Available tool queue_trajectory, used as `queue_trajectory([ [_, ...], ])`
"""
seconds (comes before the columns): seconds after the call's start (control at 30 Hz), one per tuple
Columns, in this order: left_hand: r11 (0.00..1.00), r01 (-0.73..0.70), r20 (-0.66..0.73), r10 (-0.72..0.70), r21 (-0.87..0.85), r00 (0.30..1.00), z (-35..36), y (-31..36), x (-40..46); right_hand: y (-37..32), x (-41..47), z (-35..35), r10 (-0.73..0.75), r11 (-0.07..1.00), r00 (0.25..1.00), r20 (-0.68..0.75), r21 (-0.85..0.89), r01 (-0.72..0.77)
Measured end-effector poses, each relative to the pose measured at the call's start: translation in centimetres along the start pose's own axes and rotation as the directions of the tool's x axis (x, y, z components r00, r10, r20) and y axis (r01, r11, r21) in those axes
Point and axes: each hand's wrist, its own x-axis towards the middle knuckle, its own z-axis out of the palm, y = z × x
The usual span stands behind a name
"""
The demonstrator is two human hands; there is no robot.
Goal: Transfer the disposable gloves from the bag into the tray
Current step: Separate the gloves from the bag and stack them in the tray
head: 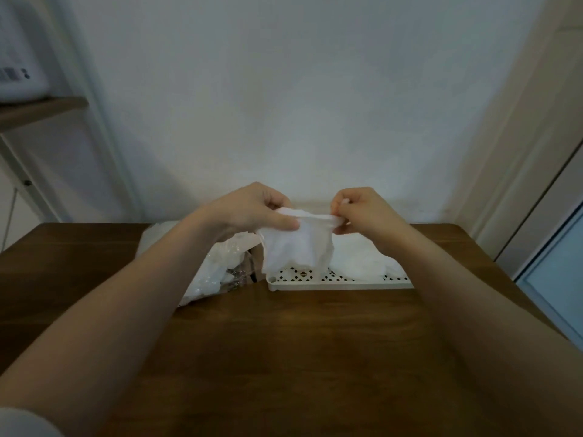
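both hands pinched one glove (pixel 296 247) by its top edge: left hand (pixel 252 209) at its 10 o'clock corner, right hand (pixel 362 216) at 2 o'clock. the glove hung below the grips, above the tray (pixel 315 283). the bag (pixel 205 272) lay at the tray's 9 o'clock.

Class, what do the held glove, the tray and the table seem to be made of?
Glove: thin translucent white plastic film, probably; it crumples and hangs limp.
Tray: cream moulded plastic, apparently matte; its floor has regular perforations.
Table: brown wood or wood-look laminate; grain streaks show.
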Motion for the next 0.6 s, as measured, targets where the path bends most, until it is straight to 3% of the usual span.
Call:
queue_trajectory([
  [0.07,0.999,0.01,-0.001,-0.01,0.042,1.0,-0.3,0.1,0.0,0.5,0.1,-0.9,0.287,0.939,0.958,0.03,0.189,-0.287],
  [0.13,0.999,0.038,-0.048,-0.038,0.002,0.998,-0.1,0.3,0.2,1.7,-0.4,-1.9,0.381,0.924,0.923,0.054,0.003,-0.381],
  [0.17,0.998,0.051,-0.057,-0.053,-0.034,0.997,0.1,0.4,0.4,1.9,-0.3,-2.0,0.36,0.922,0.933,0.015,-0.162,-0.353],
  [0.2,0.996,0.062,-0.051,-0.066,-0.065,0.997,0.4,0.6,0.6,2.0,-0.2,-1.7,0.244,0.937,0.97,-0.019,-0.252,-0.241],
  [0.23,0.993,0.075,-0.039,-0.079,-0.087,0.996,0.7,0.8,0.9,1.8,-0.3,-1.4,0.082,0.967,0.997,0.016,-0.241,-0.076],
  [0.3,0.989,0.083,-0.019,-0.086,-0.124,0.996,1.3,1.3,1.3,1.1,-0.9,-0.8,-0.165,0.98,0.978,0.129,-0.095,0.177],
  [0.37,0.985,0.067,-0.004,-0.069,-0.16,0.998,1.8,2.0,1.7,1.1,-0.7,-0.5,-0.255,0.936,0.949,0.184,-0.198,0.29],
  [0.43,0.982,0.049,0.005,-0.049,-0.185,0.999,2.0,2.4,1.9,1.5,-0.2,0.0,-0.269,0.884,0.947,0.175,-0.345,0.315],
  [0.5,0.985,0.032,0.027,-0.028,-0.169,0.999,1.9,2.6,2.1,2.3,0.1,0.1,-0.218,0.916,0.967,0.132,-0.314,0.249],
  [0.6,0.994,0.025,0.062,-0.019,-0.104,0.998,1.5,2.5,2.5,2.8,0.0,-1.6,-0.065,0.97,0.981,0.182,-0.219,0.104],
])
